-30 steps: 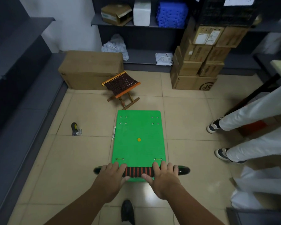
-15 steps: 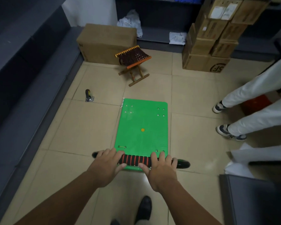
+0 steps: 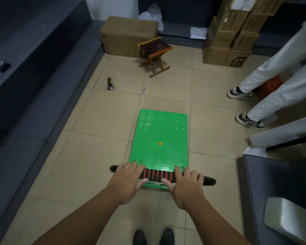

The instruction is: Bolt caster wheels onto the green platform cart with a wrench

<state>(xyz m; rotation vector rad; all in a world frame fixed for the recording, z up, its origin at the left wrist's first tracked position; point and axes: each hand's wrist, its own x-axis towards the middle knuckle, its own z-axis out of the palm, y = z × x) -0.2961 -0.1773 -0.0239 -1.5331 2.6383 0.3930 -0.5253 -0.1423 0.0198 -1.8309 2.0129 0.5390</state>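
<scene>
Green platform cart [image 3: 159,138] flat on the tiled floor [image 3: 99,156], deck up, straight ahead of the person. Both hands are on its striped foam handle [image 3: 157,175] at the near end. Left hand [image 3: 129,181] is wrapped over the handle's left part and right hand [image 3: 185,186] over the right part, fingers curled round, thumbs underneath. Wrench [image 3: 143,92] lies on the floor beyond the cart's far left corner, well apart from the hands. Loose caster wheel [image 3: 110,84] sits further left of the wrench. Folding stool [image 3: 155,53] stands behind them.
</scene>
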